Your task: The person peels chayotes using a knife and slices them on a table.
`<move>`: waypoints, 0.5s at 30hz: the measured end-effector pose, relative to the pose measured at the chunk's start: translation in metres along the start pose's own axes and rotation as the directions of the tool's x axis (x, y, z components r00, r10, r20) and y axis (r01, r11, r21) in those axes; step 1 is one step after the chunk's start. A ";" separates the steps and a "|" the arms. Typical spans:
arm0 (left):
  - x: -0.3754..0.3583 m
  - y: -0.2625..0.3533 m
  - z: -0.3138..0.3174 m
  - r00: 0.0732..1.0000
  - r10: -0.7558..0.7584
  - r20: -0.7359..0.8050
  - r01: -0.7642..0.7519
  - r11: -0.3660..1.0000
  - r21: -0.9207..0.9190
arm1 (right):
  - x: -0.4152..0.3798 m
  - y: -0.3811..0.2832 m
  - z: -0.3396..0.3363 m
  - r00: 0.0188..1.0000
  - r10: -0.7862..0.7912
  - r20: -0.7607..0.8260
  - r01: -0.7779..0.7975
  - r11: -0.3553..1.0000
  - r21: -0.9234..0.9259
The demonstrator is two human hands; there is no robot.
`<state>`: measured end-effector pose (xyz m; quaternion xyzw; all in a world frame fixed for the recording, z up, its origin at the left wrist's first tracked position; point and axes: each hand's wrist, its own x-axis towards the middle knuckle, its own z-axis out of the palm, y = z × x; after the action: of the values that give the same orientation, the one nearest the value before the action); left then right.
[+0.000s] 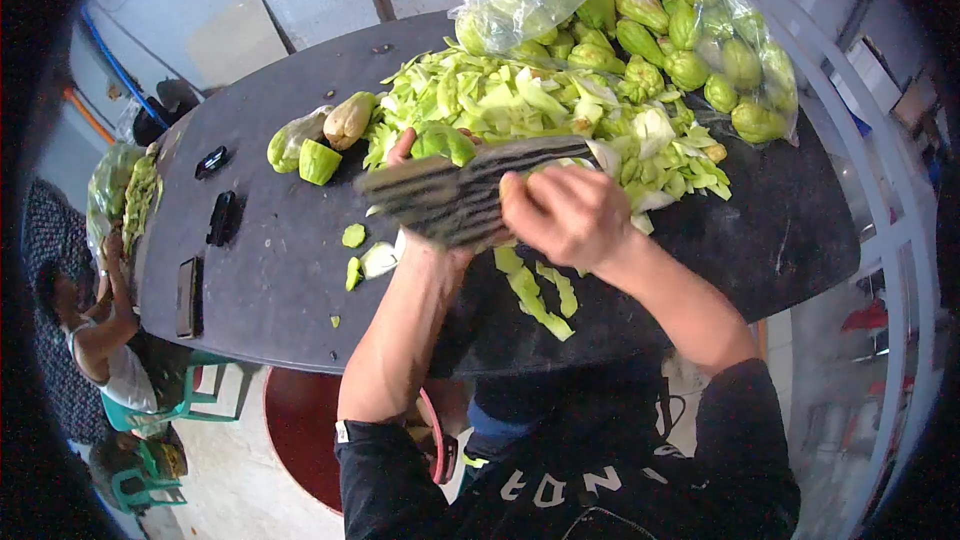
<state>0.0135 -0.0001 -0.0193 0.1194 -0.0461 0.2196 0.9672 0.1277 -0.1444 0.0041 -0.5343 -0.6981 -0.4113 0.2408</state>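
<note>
One shirt letter [605,481] reads N; right fingers [524,212] grip a blurred tool [435,195], left fingers [402,146] a chayote [443,143].

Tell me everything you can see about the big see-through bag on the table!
The bag looks like thin, clear plastic, shiny and crinkled. It lies bulging at the far right of the dark table, with many green, bumpy vegetables inside. Some seem to show through an opening. Pale green peelings are heaped right against its near side.
</note>
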 end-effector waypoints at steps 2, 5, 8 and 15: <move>-0.002 -0.006 0.026 0.981 0.076 -0.180 -0.047 0.986 0.157 | -0.009 0.009 0.004 0.997 0.075 -0.019 -0.073 0.995 0.073; 0.001 -0.010 0.033 0.938 0.159 -0.307 -0.075 0.960 0.270 | -0.011 0.008 -0.003 0.997 0.077 -0.014 -0.076 0.993 0.085; 0.007 -0.003 0.016 0.957 0.176 -0.230 -0.100 0.947 0.306 | -0.006 -0.001 -0.018 0.997 0.071 -0.006 -0.070 0.991 0.112; -0.001 -0.012 0.039 0.949 0.187 -0.254 -0.100 0.943 0.319 | -0.017 0.008 -0.008 0.989 0.143 0.023 -0.145 0.985 0.098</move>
<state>0.0168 -0.0211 0.0161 0.2298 0.1166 0.3092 0.9154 0.1398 -0.1594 -0.0024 -0.5740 -0.6790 -0.3535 0.2907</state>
